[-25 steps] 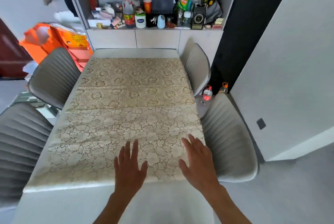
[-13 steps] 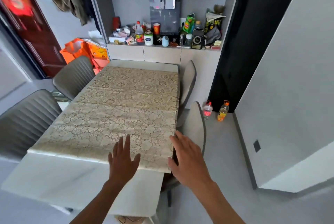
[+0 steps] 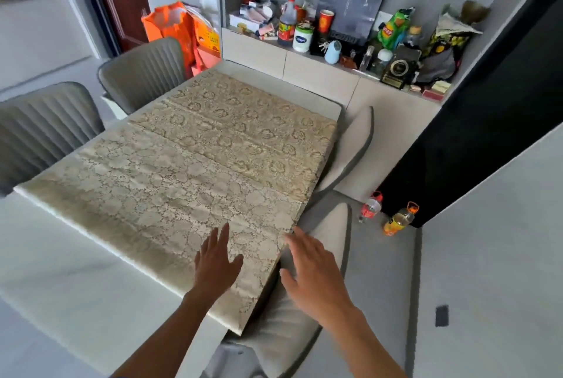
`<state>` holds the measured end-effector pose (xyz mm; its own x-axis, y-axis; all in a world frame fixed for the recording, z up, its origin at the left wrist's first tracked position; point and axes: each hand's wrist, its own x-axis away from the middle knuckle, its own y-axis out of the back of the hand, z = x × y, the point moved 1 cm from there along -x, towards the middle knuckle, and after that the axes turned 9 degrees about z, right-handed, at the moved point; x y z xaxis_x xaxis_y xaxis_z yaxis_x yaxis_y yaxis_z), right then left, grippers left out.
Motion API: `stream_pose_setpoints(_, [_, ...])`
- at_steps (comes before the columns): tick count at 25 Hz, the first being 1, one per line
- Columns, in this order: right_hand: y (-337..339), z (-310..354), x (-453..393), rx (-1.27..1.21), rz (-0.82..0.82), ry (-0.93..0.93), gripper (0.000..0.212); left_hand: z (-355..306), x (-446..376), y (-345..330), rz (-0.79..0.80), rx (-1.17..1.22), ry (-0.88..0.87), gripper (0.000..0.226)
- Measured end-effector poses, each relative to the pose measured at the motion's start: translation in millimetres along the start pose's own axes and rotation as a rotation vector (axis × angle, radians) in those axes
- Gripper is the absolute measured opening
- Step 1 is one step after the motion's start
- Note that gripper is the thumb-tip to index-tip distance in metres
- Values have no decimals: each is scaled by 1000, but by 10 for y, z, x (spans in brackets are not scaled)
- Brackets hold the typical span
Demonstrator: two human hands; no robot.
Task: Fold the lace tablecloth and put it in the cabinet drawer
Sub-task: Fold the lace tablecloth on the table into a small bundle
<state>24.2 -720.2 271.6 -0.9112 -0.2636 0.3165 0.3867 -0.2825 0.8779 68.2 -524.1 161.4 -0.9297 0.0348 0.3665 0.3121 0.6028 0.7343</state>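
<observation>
A cream lace tablecloth (image 3: 195, 170) lies spread flat over the white table (image 3: 61, 271), with fold creases running across it. My left hand (image 3: 217, 262) hovers over the cloth's near right part, fingers straight and spread. My right hand (image 3: 313, 271) is held open just past the cloth's right edge, above a chair seat; whether it touches the cloth is unclear. The cabinet drawers (image 3: 320, 73) sit below a cluttered shelf at the table's far end.
Grey ribbed chairs (image 3: 39, 130) stand on the left, two more chairs (image 3: 350, 146) on the right. Two bottles (image 3: 399, 219) stand on the floor by a black panel. An orange bag (image 3: 173, 27) sits near the red door. Bottles and packets crowd the shelf (image 3: 304, 33).
The view has swung to the right and tilted, so the table now runs diagonally. Both hands stay open near the cloth's near right corner; the right hand has moved off the cloth's edge.
</observation>
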Motion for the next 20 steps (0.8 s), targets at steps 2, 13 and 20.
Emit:
stream_pose_setpoints(2, [113, -72, -408, -5, 42, 55, 54, 2, -117, 55, 12, 36, 56, 83])
stream_pose_setpoints(13, [-90, -797, -3316, -33, 308, 84, 45, 29, -1355, -260, 67, 85, 353, 76])
stream_pose_setpoints(20, [-564, -1293, -4161, -20, 391, -27, 46, -271, -2036, -842, 128, 146, 535, 78])
